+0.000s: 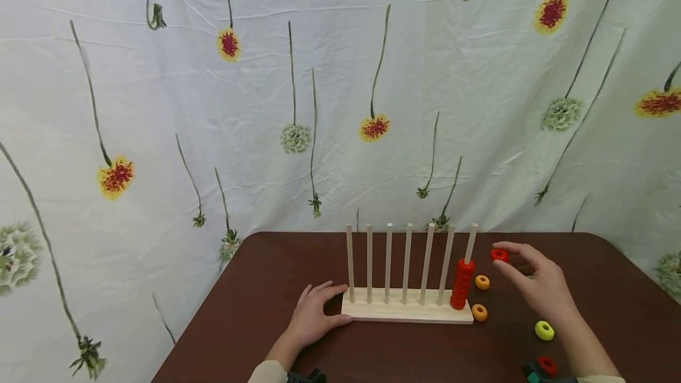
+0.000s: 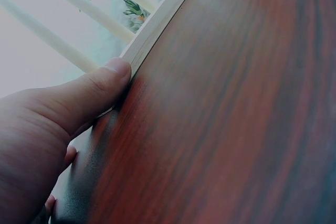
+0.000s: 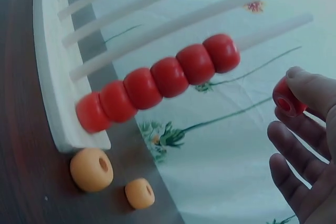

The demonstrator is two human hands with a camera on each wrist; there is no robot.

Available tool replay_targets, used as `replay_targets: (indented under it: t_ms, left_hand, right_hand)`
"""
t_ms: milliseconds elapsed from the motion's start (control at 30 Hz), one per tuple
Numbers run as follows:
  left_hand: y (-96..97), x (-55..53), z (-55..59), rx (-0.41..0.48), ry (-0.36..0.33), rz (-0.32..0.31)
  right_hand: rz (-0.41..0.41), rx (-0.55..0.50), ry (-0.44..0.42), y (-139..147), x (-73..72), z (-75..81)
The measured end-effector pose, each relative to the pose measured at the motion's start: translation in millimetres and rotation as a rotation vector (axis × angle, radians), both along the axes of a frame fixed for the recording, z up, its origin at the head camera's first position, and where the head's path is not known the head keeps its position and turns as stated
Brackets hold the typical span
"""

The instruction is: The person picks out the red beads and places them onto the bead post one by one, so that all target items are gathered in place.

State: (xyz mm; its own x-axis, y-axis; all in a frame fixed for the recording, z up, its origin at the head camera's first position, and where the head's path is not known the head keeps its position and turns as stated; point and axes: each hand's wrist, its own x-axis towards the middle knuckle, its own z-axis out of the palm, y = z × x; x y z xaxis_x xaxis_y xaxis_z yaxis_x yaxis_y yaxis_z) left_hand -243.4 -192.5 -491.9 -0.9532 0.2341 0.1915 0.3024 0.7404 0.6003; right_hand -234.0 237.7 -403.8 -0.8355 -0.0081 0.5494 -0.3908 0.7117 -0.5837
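Observation:
A pale wooden bead stand (image 1: 404,312) with several upright pegs stands on the dark table. Its left end is held by my left hand (image 1: 311,315), thumb (image 2: 107,77) on the front edge and index finger at the back corner. Several red beads (image 1: 461,285) are stacked on the rightmost peg, whose upper part is bare. My right hand (image 1: 548,282) pinches a red bead (image 3: 287,98) between thumb and index finger, to the right of that peg and apart from it. The bead's hole shows in the right wrist view; the other fingers are loosely bent.
Two orange beads (image 1: 479,312) lie by the stand's right end. A yellow-green bead (image 1: 544,330) and a loose red bead (image 1: 547,365) lie nearer, beside the right forearm. Part of a green bead shows behind the right hand. A flower-printed cloth (image 1: 340,105) hangs behind the table (image 1: 409,347).

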Motion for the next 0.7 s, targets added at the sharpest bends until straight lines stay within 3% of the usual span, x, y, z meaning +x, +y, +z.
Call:
replay_targets:
  t_ms: [167, 700]
  left_hand:
    - [-1.8, 0.5, 2.1, 0.006, -0.004, -0.003]
    - [-2.7, -0.3, 0.6, -0.002, 0.001, -0.007]
  right_hand:
    - [0.015, -0.017, 0.066, -7.5, 2.0, 4.0]
    - [-0.029, -0.114, 0.124, -29.3, 0.7, 23.3]
